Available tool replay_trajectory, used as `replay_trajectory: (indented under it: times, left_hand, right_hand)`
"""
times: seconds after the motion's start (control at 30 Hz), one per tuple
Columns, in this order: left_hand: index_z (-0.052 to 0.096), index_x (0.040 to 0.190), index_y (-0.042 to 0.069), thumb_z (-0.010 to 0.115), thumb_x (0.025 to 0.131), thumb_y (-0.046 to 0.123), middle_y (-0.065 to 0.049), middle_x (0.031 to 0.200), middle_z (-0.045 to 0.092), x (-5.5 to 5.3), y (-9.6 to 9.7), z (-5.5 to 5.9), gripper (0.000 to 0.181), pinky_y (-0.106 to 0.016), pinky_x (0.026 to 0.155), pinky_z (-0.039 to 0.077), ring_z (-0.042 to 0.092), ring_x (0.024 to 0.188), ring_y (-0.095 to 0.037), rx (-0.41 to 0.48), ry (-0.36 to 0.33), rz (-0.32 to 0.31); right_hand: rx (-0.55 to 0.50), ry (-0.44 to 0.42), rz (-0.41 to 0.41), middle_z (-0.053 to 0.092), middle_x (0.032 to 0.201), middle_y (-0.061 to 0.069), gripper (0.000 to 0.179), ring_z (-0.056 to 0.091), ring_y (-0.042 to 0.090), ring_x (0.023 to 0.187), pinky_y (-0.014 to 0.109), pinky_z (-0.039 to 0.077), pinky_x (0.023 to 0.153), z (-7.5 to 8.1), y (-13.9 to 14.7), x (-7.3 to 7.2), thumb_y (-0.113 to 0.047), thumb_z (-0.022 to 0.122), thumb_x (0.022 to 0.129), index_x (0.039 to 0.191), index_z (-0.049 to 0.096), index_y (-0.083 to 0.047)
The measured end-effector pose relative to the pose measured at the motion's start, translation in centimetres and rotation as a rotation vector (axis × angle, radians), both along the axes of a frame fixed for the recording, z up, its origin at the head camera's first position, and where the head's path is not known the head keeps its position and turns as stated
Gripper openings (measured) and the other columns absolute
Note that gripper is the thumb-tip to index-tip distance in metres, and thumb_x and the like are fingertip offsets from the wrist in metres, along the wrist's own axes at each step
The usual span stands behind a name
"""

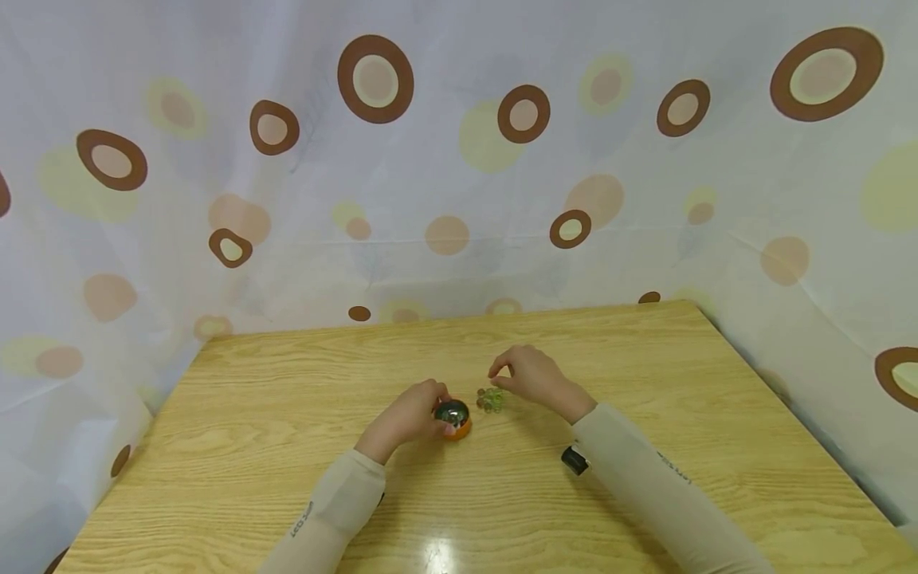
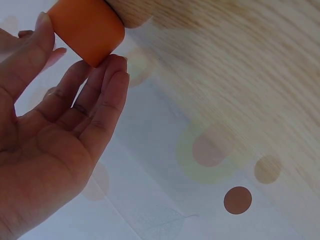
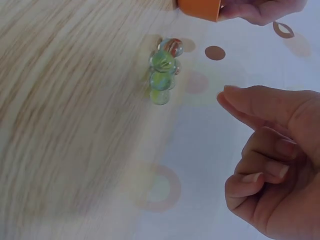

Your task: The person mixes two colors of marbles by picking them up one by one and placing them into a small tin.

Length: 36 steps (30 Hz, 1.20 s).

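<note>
My left hand (image 1: 412, 414) grips a small orange cup (image 1: 464, 429) with a dark, shiny round top, thumb on the near side and fingers on the far side. In the left wrist view the cup's smooth orange wall (image 2: 87, 32) lies between thumb and fingertips. Right beside it on the table sits a tight cluster of clear glass marbles (image 1: 490, 400) with green and reddish swirls. Over and just right of the marbles is my right hand (image 1: 534, 375). Its thumb and index fingertips come together with nothing seen between them, and the other fingers (image 3: 260, 167) are curled.
The wood-grain table (image 1: 287, 383) stretches out on both sides of the hands. A patterned cloth (image 1: 430, 175) hangs behind it and along its sides. Under the right forearm a small black object (image 1: 574, 460) shows at the sleeve.
</note>
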State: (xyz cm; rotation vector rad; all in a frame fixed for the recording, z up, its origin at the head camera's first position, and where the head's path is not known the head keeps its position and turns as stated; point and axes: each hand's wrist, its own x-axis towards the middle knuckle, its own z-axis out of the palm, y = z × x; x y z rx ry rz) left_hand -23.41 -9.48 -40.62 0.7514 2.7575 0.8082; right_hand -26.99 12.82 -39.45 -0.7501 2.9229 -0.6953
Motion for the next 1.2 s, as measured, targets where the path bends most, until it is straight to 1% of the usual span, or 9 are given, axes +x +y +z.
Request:
replay_trajectory:
  times: [0.1,0.13,0.37,0.43,0.7,0.93,1.2]
  left_hand:
    - [0.062,0.101,-0.006,0.080,0.079,0.009,-0.014,0.091,0.058,0.0,0.0,-0.1,0.033,-0.038,0.072,0.045,0.051,0.077,-0.021,0.002,0.000,-0.001]
    - [0.062,0.101,-0.006,0.080,0.079,0.009,-0.014,0.091,0.058,0.0,0.0,-0.1,0.033,-0.038,0.071,0.045,0.051,0.077,-0.021,0.003,-0.001,-0.001]
    - [0.063,0.102,-0.004,0.080,0.079,0.011,-0.013,0.090,0.057,-0.3,-0.1,-0.5,0.033,-0.038,0.070,0.044,0.050,0.076,-0.021,-0.004,0.004,-0.004]
    - [0.062,0.102,-0.005,0.080,0.079,0.010,-0.014,0.091,0.057,-0.3,-0.1,-0.5,0.033,-0.038,0.070,0.044,0.050,0.076,-0.021,-0.001,0.004,-0.004]
    - [0.062,0.102,-0.005,0.080,0.078,0.010,-0.014,0.090,0.057,-0.2,-0.1,-0.4,0.033,-0.038,0.070,0.044,0.050,0.076,-0.021,-0.001,0.008,-0.002]
    - [0.062,0.103,-0.005,0.080,0.079,0.011,-0.014,0.091,0.057,-0.2,-0.1,-0.4,0.034,-0.038,0.071,0.044,0.050,0.076,-0.021,-0.005,0.004,-0.004]
    - [0.062,0.103,-0.005,0.080,0.079,0.010,-0.014,0.090,0.057,-0.3,-0.1,-0.5,0.034,-0.038,0.070,0.044,0.050,0.076,-0.021,-0.005,0.006,-0.005]
  right_hand:
    - [0.041,0.004,-0.018,0.070,0.103,0.010,0.013,0.065,0.022,0.079,0.036,0.052,0.068,-0.2,0.1,-0.1,-0.012,0.070,0.088,0.099,0.075,-0.006]
    - [0.052,-0.002,-0.023,0.070,0.104,0.010,0.012,0.065,0.023,0.080,0.037,0.052,0.068,-0.3,0.2,-0.2,-0.012,0.070,0.088,0.098,0.075,-0.006]
    - [0.080,-0.035,-0.038,0.069,0.106,0.012,0.010,0.066,0.028,0.084,0.039,0.053,0.069,-0.7,0.3,-0.4,-0.010,0.071,0.088,0.095,0.075,-0.007]
    - [0.085,-0.039,-0.040,0.069,0.105,0.012,0.009,0.066,0.028,0.084,0.039,0.053,0.069,-0.8,0.3,-0.5,-0.010,0.071,0.088,0.095,0.075,-0.007]
    - [0.106,-0.063,-0.047,0.069,0.107,0.011,0.008,0.066,0.029,0.090,0.042,0.053,0.075,-1.2,0.0,-0.9,-0.013,0.071,0.088,0.092,0.076,-0.009]
    - [0.121,-0.075,-0.051,0.069,0.105,0.011,0.007,0.066,0.027,0.085,0.039,0.053,0.069,-1.2,-0.3,-0.9,-0.012,0.071,0.088,0.092,0.076,-0.009]
    - [0.141,-0.064,-0.058,0.070,0.105,0.010,0.007,0.065,0.029,0.091,0.043,0.053,0.076,-1.7,-0.4,-1.1,-0.013,0.071,0.088,0.092,0.076,-0.010]
